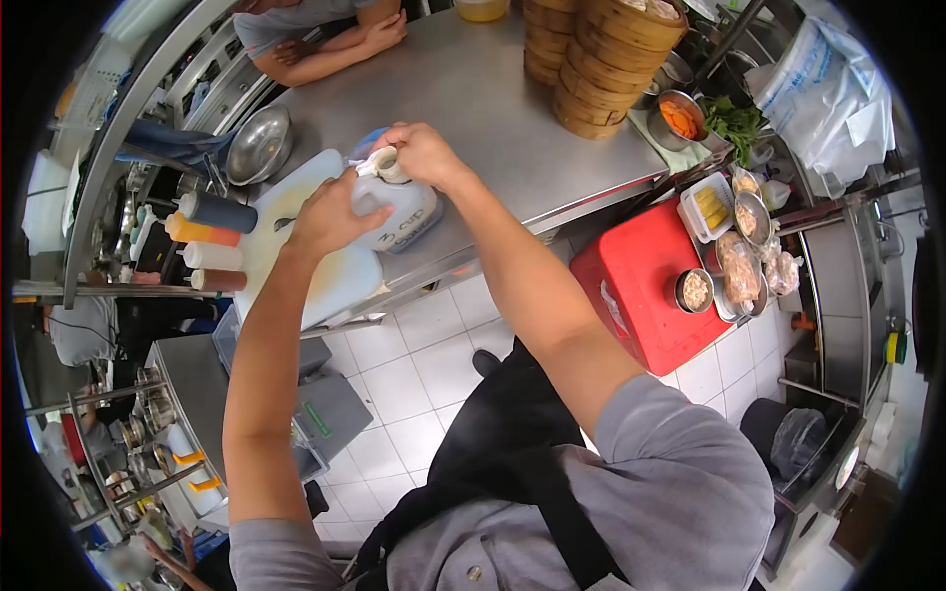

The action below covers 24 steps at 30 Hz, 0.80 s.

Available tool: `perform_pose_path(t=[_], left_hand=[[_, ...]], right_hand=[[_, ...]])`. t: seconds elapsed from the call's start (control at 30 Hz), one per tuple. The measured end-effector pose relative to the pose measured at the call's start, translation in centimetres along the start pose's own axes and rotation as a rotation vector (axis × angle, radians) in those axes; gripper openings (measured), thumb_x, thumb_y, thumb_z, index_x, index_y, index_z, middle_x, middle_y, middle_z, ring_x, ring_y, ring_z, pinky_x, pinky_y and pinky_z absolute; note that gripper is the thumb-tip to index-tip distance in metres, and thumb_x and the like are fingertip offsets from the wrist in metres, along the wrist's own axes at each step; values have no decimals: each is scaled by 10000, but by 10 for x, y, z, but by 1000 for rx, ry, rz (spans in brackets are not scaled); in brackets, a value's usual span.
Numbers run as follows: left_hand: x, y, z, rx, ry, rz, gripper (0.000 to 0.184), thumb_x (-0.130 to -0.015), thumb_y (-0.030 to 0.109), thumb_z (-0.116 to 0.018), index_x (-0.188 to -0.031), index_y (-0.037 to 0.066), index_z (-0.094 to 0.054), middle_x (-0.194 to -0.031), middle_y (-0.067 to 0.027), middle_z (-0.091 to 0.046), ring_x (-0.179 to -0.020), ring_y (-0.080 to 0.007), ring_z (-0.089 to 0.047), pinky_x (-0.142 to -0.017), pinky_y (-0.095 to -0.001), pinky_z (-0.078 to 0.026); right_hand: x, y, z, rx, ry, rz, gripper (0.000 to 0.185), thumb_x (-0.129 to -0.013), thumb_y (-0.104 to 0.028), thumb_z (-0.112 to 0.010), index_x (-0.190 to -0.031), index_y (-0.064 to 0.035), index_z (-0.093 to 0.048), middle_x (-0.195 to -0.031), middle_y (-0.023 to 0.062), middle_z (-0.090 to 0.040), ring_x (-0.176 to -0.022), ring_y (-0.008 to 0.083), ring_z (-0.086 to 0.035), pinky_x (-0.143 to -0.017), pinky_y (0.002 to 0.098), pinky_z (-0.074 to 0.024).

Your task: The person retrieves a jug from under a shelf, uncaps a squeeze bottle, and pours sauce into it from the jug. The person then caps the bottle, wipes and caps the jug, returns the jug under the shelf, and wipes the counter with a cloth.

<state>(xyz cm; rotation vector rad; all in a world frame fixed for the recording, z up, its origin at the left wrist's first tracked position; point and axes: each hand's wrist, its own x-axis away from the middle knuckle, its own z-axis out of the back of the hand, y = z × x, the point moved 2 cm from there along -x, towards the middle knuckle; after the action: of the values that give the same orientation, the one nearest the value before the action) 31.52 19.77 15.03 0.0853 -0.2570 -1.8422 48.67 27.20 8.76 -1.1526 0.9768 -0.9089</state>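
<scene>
A translucent plastic jug (412,225) with dark handwriting, of which "3 cup" is readable, stands at the near edge of the steel counter, beside a white cutting board (340,281). My left hand (330,215) is closed on the jug's upper left side, its thumb across the front. At the jug's top, my right hand (424,158) grips a white, round, hollow piece (390,167). Whether that piece is the jug's neck, a cap or a small cup, I cannot tell. Something blue (367,143) shows partly behind my hands.
Several squeeze bottles (212,231) and a metal bowl (260,145) sit at the left. Bamboo steamers (601,74) are stacked at the counter's back right. A red box (631,281) bearing food bowls stands right. Another person's folded arms (340,54) rest on the far edge.
</scene>
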Motion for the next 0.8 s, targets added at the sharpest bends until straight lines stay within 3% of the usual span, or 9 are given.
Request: perform_pose_path(t=[0.17,0.23,0.27,0.3,0.37,0.47,0.57,0.67,0.8], left_hand=[[-2,12,-8,171,74,65,701,-804,493,-795,-1233,-34,-623,-1042,-275,-722,-1021,-419,-698,-898,-467,-544],[-2,9,-12,187,147,52,640,-804,391,-814,-1252,-30,-636,-1036,-248,-740,-984,-405,-721,-881,-445,-558],[0,11,-14,187,142,55,640,-804,391,-814,-1252,-30,-636,-1036,-248,-740,-984,-405,-721,-881,-445,-558],[2,13,-16,183,170,103,595,-814,365,-808,-1221,-36,-645,-1010,-250,-741,-969,-413,-722,-864,-458,-561],[3,15,-22,174,197,149,549,-823,338,-803,-1191,-42,-654,-985,-252,-741,-954,-422,-723,-847,-470,-565],[4,22,-30,75,246,259,529,-834,283,-782,-1165,-94,-613,-950,-298,-723,-937,-456,-716,-808,-490,-571],[11,31,-31,82,221,253,554,-836,260,-769,-1147,-148,-556,-911,-341,-702,-923,-485,-709,-789,-500,-571],[10,27,-32,164,274,244,633,-822,282,-783,-1160,-181,-514,-915,-366,-691,-924,-505,-701,-810,-506,-572],[13,31,-26,178,241,318,636,-838,323,-789,-1148,-163,-520,-968,-360,-693,-955,-483,-704,-837,-498,-578]], right_hand=[[21,-10,-6,29,86,32,291,-787,14,-623,-984,-95,-807,-1030,158,-669,-1020,357,-645,-907,401,-516],[44,-23,-19,227,441,159,237,-796,-31,-678,-985,-95,-806,-1033,187,-622,-1048,386,-591,-924,437,-501],[49,-25,-26,212,506,143,252,-803,-39,-690,-1031,-73,-791,-1045,206,-583,-1067,404,-546,-932,464,-487],[49,-24,-35,207,505,137,252,-803,-39,-690,-1031,-73,-791,-1045,206,-583,-1067,404,-546,-932,464,-487],[50,-22,-46,225,705,135,316,-804,0,-665,-1105,-26,-758,-1042,204,-583,-1043,399,-566,-915,463,-498],[53,-27,-58,74,705,-10,333,-807,33,-644,-1128,8,-729,-1047,222,-601,-989,421,-612,-875,473,-517],[58,-38,-59,99,762,23,303,-814,42,-641,-1104,11,-724,-1054,244,-635,-934,446,-651,-840,491,-528],[60,-34,-61,111,733,3,241,-811,20,-650,-1033,-6,-739,-1002,256,-696,-900,453,-685,-819,481,-550],[46,-49,-5,268,203,-86,149,-787,-53,-706,-922,-38,-766,-887,229,-742,-880,380,-744,-803,422,-593]])
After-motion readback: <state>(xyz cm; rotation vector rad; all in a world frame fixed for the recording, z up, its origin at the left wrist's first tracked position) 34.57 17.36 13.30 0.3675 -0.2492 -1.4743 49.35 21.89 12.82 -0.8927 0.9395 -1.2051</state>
